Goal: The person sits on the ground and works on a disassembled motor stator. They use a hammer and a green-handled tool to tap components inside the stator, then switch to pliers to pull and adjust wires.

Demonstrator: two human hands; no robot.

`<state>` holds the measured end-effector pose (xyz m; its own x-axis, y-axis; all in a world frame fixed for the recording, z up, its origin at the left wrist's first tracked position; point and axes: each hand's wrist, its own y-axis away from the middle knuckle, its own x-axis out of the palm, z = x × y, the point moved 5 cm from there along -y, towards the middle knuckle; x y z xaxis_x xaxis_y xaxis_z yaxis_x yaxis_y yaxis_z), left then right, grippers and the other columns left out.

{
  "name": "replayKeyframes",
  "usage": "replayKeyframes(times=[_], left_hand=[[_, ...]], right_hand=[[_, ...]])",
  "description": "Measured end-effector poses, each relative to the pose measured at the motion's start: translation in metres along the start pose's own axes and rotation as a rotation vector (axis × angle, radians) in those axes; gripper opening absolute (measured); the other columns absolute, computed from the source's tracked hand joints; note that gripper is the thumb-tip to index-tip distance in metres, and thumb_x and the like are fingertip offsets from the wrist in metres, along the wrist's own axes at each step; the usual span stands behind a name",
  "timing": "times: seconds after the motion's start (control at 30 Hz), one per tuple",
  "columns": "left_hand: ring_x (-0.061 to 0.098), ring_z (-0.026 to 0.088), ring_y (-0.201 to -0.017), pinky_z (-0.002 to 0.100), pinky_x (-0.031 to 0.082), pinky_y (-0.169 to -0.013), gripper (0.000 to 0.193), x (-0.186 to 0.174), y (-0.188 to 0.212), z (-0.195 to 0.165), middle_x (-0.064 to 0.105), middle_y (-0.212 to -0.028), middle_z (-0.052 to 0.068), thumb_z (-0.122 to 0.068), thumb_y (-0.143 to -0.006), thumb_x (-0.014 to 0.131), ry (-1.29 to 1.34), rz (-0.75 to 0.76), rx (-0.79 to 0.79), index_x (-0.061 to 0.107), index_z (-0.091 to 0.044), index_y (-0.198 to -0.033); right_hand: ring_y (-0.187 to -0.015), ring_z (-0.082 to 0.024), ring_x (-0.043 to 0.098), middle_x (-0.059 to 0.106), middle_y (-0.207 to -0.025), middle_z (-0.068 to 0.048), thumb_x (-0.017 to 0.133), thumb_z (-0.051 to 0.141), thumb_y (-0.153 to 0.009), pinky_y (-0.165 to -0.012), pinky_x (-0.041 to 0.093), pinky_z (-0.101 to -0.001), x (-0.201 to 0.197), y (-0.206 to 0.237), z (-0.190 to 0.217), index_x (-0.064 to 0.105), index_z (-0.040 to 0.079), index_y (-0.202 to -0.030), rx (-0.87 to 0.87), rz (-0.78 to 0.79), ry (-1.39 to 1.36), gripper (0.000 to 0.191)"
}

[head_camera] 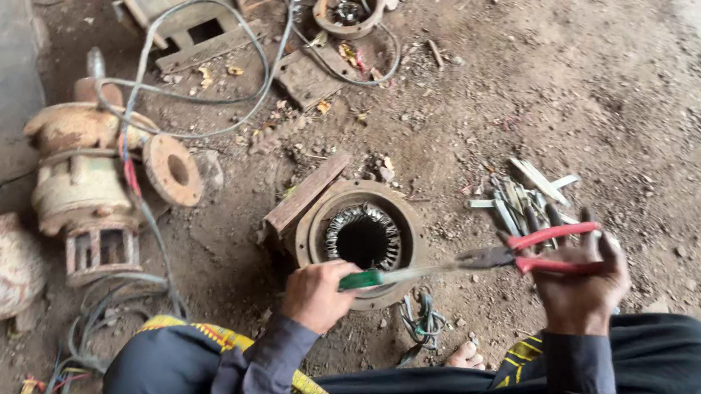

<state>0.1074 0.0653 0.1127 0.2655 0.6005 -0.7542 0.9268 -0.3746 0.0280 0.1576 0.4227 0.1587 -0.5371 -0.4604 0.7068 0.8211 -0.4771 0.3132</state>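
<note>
The left hand is closed around a green-handled screwdriver, at the near rim of the motor stator. The right hand, right of the stator, clasps red-handled pliers whose nose meets the screwdriver's tip. Metal strips lie beyond it.

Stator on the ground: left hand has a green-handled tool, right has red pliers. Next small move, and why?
Probably bring the red-handled pliers in the right hand down to the stator. The pliers are raised beside it, jaws touching the tip of the green-handled tool in the left hand, and neither tool reaches the windings yet.
</note>
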Motion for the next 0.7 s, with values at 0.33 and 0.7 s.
replayKeyframes(times=[0.33,0.7], left_hand=[[0.075,0.036,-0.082,0.048,0.058,-0.070,0.038,0.033,-0.032,0.003,0.076,-0.089,0.016,-0.046,-0.081,0.082,-0.003,0.059,-0.156,0.078,-0.019,-0.107],[0.066,0.015,-0.059,0.037,0.053,-0.056,0.042,0.145,-0.125,-0.080,0.069,-0.070,0.002,-0.052,-0.099,0.063,0.213,0.209,-0.382,0.076,-0.014,-0.109]], right_hand=[[-0.117,-0.036,0.069,0.059,-0.140,-0.024,0.059,0.020,-0.108,-0.087,0.059,-0.0542,-0.122,-0.037,0.074,0.037,0.006,-0.163,-0.544,-0.057,0.318,0.061],[-0.092,-0.036,0.076,0.067,-0.124,-0.024,0.050,0.012,-0.099,-0.060,0.064,-0.0501,-0.165,-0.017,0.114,0.030,0.009,-0.151,-0.697,-0.293,0.306,0.056]])
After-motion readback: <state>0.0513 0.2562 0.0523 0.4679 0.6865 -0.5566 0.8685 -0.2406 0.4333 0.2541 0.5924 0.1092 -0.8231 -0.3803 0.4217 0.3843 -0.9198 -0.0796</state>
